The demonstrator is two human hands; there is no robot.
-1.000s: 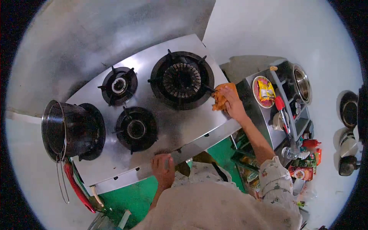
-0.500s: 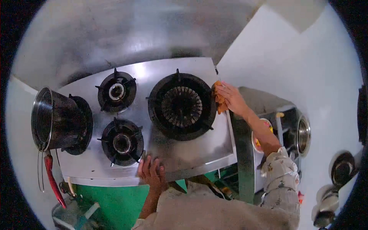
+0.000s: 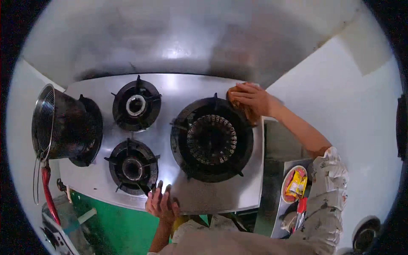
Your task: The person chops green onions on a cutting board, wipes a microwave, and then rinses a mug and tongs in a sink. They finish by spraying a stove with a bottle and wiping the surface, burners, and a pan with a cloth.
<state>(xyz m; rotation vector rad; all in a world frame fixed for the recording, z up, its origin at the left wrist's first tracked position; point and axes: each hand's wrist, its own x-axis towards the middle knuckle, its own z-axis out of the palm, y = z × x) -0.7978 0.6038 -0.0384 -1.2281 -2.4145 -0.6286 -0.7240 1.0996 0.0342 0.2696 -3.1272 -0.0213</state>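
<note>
My right hand (image 3: 258, 100) presses an orange-brown cloth (image 3: 236, 97) onto the back right corner of the steel stove top (image 3: 165, 91), beside the large black burner (image 3: 212, 138). My left hand (image 3: 162, 205) rests with its fingers spread on the front edge of the stove, holding nothing. Just behind it stands the small front burner (image 3: 132, 168). Farther back is another small burner (image 3: 136, 106).
On the left, a dark pot (image 3: 68, 123) with a wire strainer (image 3: 42, 123) leans over a burner; a red handle (image 3: 49, 195) hangs below. To the right are a bowl with a yellow packet (image 3: 296, 185) and a red-handled tool (image 3: 301, 206). A steel wall (image 3: 170, 38) rises behind.
My right hand and the cloth have moved back along the stove's right side to its rear corner. The view has shifted; my left hand remains at the front edge.
</note>
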